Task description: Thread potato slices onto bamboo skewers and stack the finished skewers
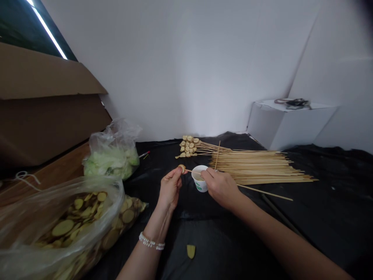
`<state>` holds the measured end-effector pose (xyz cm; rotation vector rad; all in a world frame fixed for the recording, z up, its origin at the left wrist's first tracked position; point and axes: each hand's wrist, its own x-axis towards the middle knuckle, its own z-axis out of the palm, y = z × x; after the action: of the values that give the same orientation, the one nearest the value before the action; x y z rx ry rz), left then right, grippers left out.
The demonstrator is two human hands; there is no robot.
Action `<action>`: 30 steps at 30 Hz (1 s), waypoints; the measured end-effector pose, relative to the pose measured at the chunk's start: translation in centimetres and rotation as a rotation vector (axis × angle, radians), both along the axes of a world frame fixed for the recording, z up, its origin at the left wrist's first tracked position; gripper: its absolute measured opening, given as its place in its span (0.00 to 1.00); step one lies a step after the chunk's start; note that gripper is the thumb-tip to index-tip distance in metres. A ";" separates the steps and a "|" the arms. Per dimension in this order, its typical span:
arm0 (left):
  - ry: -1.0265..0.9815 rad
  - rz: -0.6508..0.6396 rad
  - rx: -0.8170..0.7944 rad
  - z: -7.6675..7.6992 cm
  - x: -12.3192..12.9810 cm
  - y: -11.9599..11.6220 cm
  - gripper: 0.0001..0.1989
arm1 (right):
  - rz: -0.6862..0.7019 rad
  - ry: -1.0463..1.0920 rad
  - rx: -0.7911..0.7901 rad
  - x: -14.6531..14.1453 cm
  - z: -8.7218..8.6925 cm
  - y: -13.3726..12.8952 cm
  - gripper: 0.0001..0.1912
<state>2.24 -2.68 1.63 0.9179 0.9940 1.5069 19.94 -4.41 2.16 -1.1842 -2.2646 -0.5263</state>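
Note:
My left hand [170, 187] pinches a round potato slice [182, 168] between thumb and fingers, left of a white paper cup [200, 179]. The tip of a wooden skewer [189, 170] meets the slice. My right hand [220, 186] is closed around that skewer, which crosses over the cup and extends right past the hand. Behind the cup lie several skewers with slices on their ends [188, 147]. Many bare wooden skewers [262, 167] are spread in a row to the right.
An open plastic bag of slices [62, 227] fills the lower left, with a bag of pale green vegetables [113, 161] behind it. One loose slice [191, 251] lies near the front. A white box [287, 124] stands back right.

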 end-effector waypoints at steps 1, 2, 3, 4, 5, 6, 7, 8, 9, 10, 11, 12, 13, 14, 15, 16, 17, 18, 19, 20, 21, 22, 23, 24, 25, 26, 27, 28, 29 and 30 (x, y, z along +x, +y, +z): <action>0.009 0.000 0.003 0.0 0.0 0.0 0.15 | 0.003 0.006 0.000 0.0 0.1 0.0 0.11; 0.017 -0.001 0.007 0.0 0.0 0.0 0.15 | 0.010 0.015 0.013 0.0 0.1 0.0 0.11; 0.023 -0.006 0.010 0.0 0.1 -0.1 0.15 | 0.022 0.027 0.034 0.0 0.1 0.0 0.12; 0.026 -0.013 0.012 0.0 0.1 -0.1 0.16 | 0.036 0.040 0.057 0.0 0.2 0.1 0.12; 0.026 -0.022 0.013 0.0 0.1 -0.1 0.16 | 0.047 0.050 0.075 0.0 0.2 0.1 0.12; 0.024 -0.028 0.012 0.0 0.2 -0.2 0.16 | 0.055 0.057 0.086 0.0 0.1 0.2 0.12; 0.022 -0.034 0.012 0.1 0.2 -0.2 0.16 | 0.056 0.059 0.093 0.0 0.1 0.2 0.12; 0.020 -0.042 0.011 0.1 0.2 -0.2 0.16 | 0.050 0.058 0.098 0.0 0.1 0.2 0.12; 0.019 -0.050 0.011 0.1 0.2 -0.3 0.16 | 0.039 0.053 0.103 0.0 0.0 0.3 0.12; 0.019 -0.055 0.013 0.1 0.2 -0.3 0.16 | 0.027 0.044 0.107 0.1 0.0 0.3 0.12; 0.022 -0.057 0.014 0.1 0.2 -0.3 0.16 | 0.014 0.034 0.110 0.1 -0.1 0.3 0.12; 0.026 -0.057 0.015 0.1 0.2 -0.3 0.16 | 0.003 0.025 0.111 0.1 -0.1 0.3 0.11; 0.031 -0.054 0.015 0.1 0.2 -0.3 0.16 | -0.004 0.017 0.112 0.1 -0.1 0.3 0.11; 0.035 -0.048 0.013 0.1 0.3 -0.3 0.15 | -0.005 0.013 0.115 0.1 -0.1 0.3 0.11; 0.040 -0.043 0.009 0.1 0.3 -0.3 0.15 | 0.001 0.015 0.124 0.1 0.0 0.3 0.11; 0.043 -0.040 0.006 0.1 0.4 -0.3 0.15 | 0.012 0.021 0.139 0.1 0.0 0.3 0.12; 0.043 -0.036 0.004 0.1 0.4 -0.3 0.15 | 0.027 0.030 0.154 0.0 0.1 0.3 0.12; 0.043 -0.033 0.001 0.2 0.5 -0.4 0.15 | 0.041 0.040 0.168 0.0 0.1 0.3 0.12; 0.041 -0.031 -0.001 0.2 0.6 -0.4 0.15 | 0.051 0.050 0.177 0.1 0.2 0.3 0.13; 0.039 -0.030 -0.003 0.2 0.6 -0.4 0.15 | 0.053 0.057 0.179 0.1 0.2 0.4 0.13; 0.037 -0.029 -0.005 0.3 0.7 -0.5 0.15 | 0.048 0.059 0.175 0.1 0.2 0.4 0.13; 0.037 -0.029 -0.007 0.3 0.7 -0.5 0.15 | 0.037 0.056 0.165 0.1 0.2 0.4 0.12; 0.039 -0.029 -0.008 0.3 0.7 -0.5 0.15 | 0.023 0.045 0.150 0.2 0.2 0.4 0.12; 0.042 -0.029 -0.007 0.4 0.7 -0.5 0.15 | 0.008 0.031 0.129 0.2 0.2 0.3 0.11; 0.047 -0.027 -0.006 0.4 0.6 -0.5 0.15 | -0.002 0.014 0.105 0.2 0.1 0.3 0.11; 0.051 -0.025 -0.007 0.4 0.6 -0.5 0.15 | -0.010 0.000 0.083 0.2 0.1 0.3 0.10; 0.053 -0.024 -0.007 0.3 0.6 -0.5 0.15 | -0.015 -0.007 0.067 0.2 0.1 0.3 0.10; 0.054 -0.025 -0.007 0.3 0.6 -0.5 0.15 | -0.016 -0.005 0.062 0.2 0.1 0.3 0.10; 0.053 -0.029 -0.007 0.2 0.6 -0.5 0.15 | -0.011 0.004 0.066 0.2 0.1 0.3 0.10; 0.052 -0.033 -0.004 0.2 0.7 -0.5 0.15 | 0.001 0.018 0.076 0.1 0.2 0.3 0.10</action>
<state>2.90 -3.19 1.81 0.9705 1.0142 1.4588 20.08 -4.06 2.31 -1.1454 -2.2101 -0.5941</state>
